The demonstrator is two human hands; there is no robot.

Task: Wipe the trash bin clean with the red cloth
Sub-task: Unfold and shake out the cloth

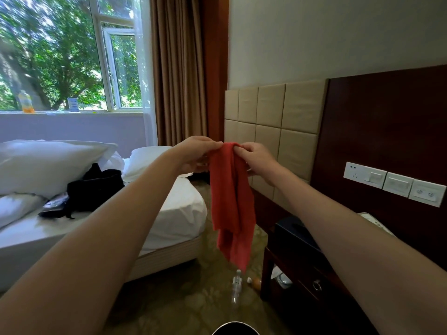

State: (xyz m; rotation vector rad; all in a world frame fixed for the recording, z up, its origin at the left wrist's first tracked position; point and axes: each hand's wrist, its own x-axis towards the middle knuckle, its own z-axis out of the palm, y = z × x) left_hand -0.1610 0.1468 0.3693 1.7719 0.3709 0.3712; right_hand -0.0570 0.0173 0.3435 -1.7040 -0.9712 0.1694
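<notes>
Red cloth point(231, 197) pinched at its top edge by both hands: left hand point(193, 153) and right hand point(256, 158) close together, fingers curled on the fabric. The rest hangs free straight below the grip. Well below that, at frame bottom, the bin point(235, 327): dark round rim, partly in view. Clear bottle point(236, 286) lies between cloth tip and bin. Bed point(174, 209) left of the grip, nightstand point(302, 274) lower right.

Daylit window point(60, 56), brown curtains point(179, 68), white bed point(179, 213) — patterned carpet point(181, 298), padded headboard point(273, 122).
</notes>
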